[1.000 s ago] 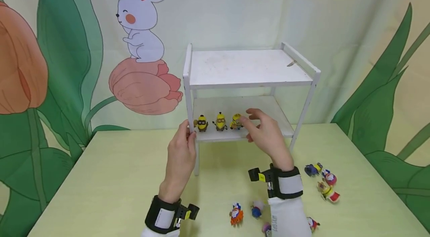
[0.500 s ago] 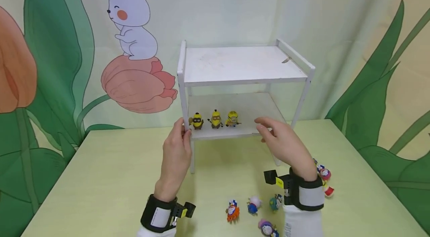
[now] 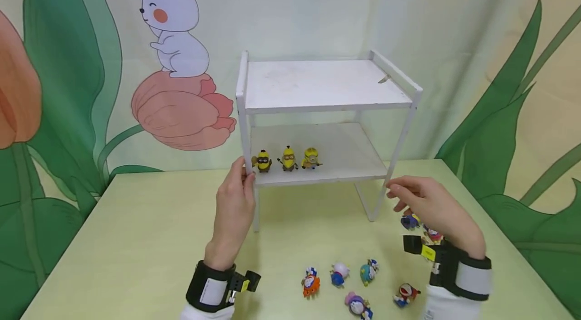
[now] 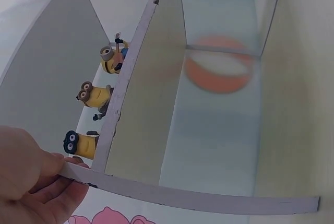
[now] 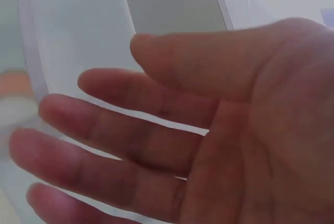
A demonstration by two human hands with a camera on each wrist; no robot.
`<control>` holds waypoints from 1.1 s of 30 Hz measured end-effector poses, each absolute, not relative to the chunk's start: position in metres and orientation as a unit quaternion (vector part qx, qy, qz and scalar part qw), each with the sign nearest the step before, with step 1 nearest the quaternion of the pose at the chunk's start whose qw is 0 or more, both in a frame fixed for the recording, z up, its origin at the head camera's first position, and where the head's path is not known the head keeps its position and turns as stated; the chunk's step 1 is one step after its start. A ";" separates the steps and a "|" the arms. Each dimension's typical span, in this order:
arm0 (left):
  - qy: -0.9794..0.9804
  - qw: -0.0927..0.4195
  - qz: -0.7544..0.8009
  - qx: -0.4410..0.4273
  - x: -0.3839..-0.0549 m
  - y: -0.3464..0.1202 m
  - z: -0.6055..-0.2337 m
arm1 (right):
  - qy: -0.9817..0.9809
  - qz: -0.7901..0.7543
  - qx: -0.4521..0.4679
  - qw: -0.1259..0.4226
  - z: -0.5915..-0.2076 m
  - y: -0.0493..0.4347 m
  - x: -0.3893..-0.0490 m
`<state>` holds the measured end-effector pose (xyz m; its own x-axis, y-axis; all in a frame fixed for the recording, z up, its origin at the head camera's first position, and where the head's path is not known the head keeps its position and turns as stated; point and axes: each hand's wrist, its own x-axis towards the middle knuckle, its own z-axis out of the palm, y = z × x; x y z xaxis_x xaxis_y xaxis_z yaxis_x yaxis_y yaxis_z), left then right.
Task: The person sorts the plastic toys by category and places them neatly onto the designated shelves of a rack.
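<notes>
My left hand (image 3: 233, 211) grips the left front post of a small white two-tier shelf (image 3: 317, 85), thumb and fingers around the post in the left wrist view. Three yellow Minion figurines stand in a row along the left front of the lower tier. One has black goggles (image 3: 264, 161) and is nearest the post, one in the middle (image 3: 288, 160) has a pointed top, and the third (image 4: 110, 59) holds something guitar-like. My right hand (image 3: 428, 204) hovers by the right front leg, fingers loosely spread and holding nothing, as the right wrist view shows.
Several small figurines lie on the pale green table (image 3: 150, 239), including an orange one (image 3: 310, 283), a teal one (image 3: 369, 272) and a red-and-blue one (image 3: 405, 295). A blue figurine (image 3: 410, 221) lies partly behind my right hand. A printed rabbit curtain (image 3: 295, 7) hangs behind.
My right hand has moved away from the third Minion figurine, rightward and down past the shelf's right leg. The figurine stays standing on the lower tier. My left hand keeps its grip on the post.
</notes>
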<state>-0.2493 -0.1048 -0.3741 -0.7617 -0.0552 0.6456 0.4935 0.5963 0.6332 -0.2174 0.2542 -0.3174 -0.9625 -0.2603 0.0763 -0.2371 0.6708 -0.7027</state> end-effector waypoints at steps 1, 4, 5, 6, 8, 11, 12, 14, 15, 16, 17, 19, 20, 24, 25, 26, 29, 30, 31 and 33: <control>-0.835 0.318 -0.430 -0.133 -0.249 -0.104 -0.375 | 0.912 -0.391 -0.124 0.016 -0.319 0.262 -0.216; -0.836 0.315 -0.428 -0.135 -0.249 -0.101 -0.376 | 0.914 -0.393 -0.095 0.012 -0.328 0.284 -0.213; -0.836 0.317 -0.427 -0.135 -0.248 -0.100 -0.376 | 0.915 -0.393 -0.086 0.012 -0.331 0.291 -0.213; -0.836 0.319 -0.426 -0.135 -0.248 -0.100 -0.375 | 0.916 -0.394 -0.078 0.014 -0.335 0.296 -0.213; -0.836 0.323 -0.423 -0.136 -0.248 -0.100 -0.375 | 0.916 -0.396 -0.059 0.020 -0.344 0.307 -0.214; -0.836 0.326 -0.419 -0.137 -0.248 -0.102 -0.374 | 0.915 -0.403 -0.027 0.026 -0.354 0.320 -0.216; -0.837 0.327 -0.417 -0.137 -0.248 -0.102 -0.374 | 0.914 -0.404 -0.018 0.025 -0.356 0.324 -0.216; -0.837 0.329 -0.416 -0.137 -0.248 -0.103 -0.373 | 0.912 -0.410 -0.002 0.022 -0.360 0.330 -0.215; -0.837 0.330 -0.415 -0.137 -0.249 -0.104 -0.373 | 0.911 -0.412 0.003 0.020 -0.361 0.333 -0.215; -0.837 0.331 -0.414 -0.136 -0.249 -0.104 -0.373 | 0.911 -0.413 0.006 0.020 -0.361 0.335 -0.214; -0.837 0.331 -0.414 -0.136 -0.249 -0.104 -0.372 | 0.911 -0.412 0.007 0.022 -0.362 0.337 -0.214; -0.837 0.332 -0.413 -0.136 -0.250 -0.104 -0.372 | 0.913 -0.405 0.012 0.035 -0.365 0.340 -0.215; -0.837 0.331 -0.413 -0.137 -0.250 -0.104 -0.373 | 0.916 -0.399 0.014 0.045 -0.366 0.341 -0.215; -0.838 0.331 -0.412 -0.137 -0.249 -0.103 -0.375 | 0.922 -0.376 0.015 0.097 -0.370 0.343 -0.217; -0.837 0.332 -0.413 -0.137 -0.249 -0.103 -0.375 | 0.923 -0.370 0.014 0.107 -0.371 0.342 -0.217; -0.836 0.333 -0.413 -0.137 -0.249 -0.104 -0.375 | 0.923 -0.366 0.012 0.115 -0.372 0.341 -0.217; -0.834 0.338 -0.413 -0.139 -0.248 -0.104 -0.375 | 0.927 -0.353 0.011 0.129 -0.375 0.336 -0.218; -0.834 0.338 -0.414 -0.140 -0.248 -0.104 -0.375 | 0.927 -0.349 0.018 0.133 -0.377 0.335 -0.219; -0.833 0.337 -0.415 -0.141 -0.249 -0.103 -0.375 | 0.928 -0.345 0.026 0.137 -0.379 0.334 -0.219; -0.834 0.332 -0.417 -0.141 -0.249 -0.102 -0.375 | 0.926 -0.343 0.051 0.149 -0.385 0.333 -0.220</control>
